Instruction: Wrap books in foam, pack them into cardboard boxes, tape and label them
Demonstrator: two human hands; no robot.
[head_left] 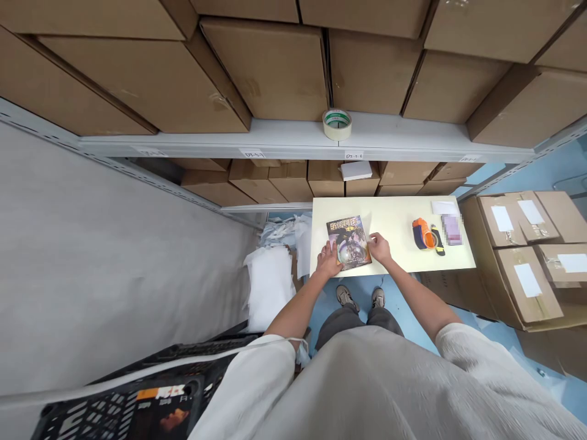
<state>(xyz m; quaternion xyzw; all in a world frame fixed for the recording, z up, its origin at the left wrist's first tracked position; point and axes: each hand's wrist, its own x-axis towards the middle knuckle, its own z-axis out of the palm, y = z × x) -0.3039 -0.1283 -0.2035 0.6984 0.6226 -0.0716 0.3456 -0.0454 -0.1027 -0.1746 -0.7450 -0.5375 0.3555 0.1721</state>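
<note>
Illustrated book [349, 243] flat on pale board [403, 235], between hands: left hand [329, 259] gripping near-left corner, right hand [379, 247] gripping right edge; both arms extended forward.

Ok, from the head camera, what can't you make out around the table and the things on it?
Head view:
Parts of the dark illustrated book: covered by the left hand and right hand.
Its title: too small to read.
Pink rectangular packet: blurred, printing unreadable.
White shelf labels: too small to read.
Black plastic crate: cut off by the bottom edge, partly hidden by the white sleeve.
</note>
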